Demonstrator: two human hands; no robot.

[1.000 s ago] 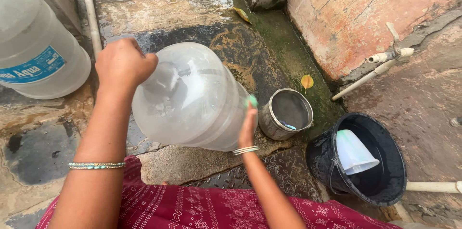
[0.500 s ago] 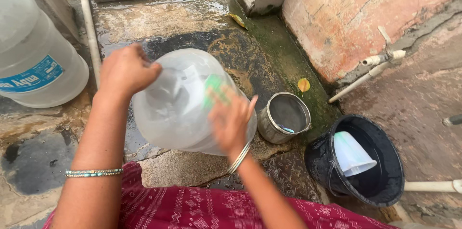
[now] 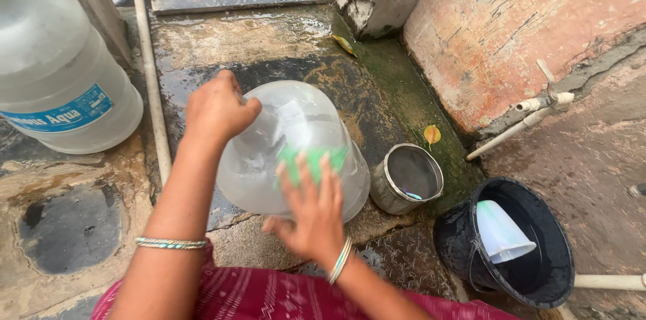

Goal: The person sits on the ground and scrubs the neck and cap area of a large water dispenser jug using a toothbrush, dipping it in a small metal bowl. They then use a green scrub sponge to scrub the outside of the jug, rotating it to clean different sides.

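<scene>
Centrally, a large clear plastic water jug [image 3: 296,148] lies tilted on the wet stone floor [image 3: 269,44]. The left hand [image 3: 219,108] is closed over its upper end, gripping it. The right hand [image 3: 309,209], fingers spread, presses a green scrub pad [image 3: 313,158] flat against the jug's side. Just right of the jug stands a small steel pot [image 3: 407,179]; beyond it, a black bucket [image 3: 505,242] holding a pale plastic cup [image 3: 501,232]. A second labelled water jug [image 3: 57,71] stands far left, beside a white pipe [image 3: 151,91].
</scene>
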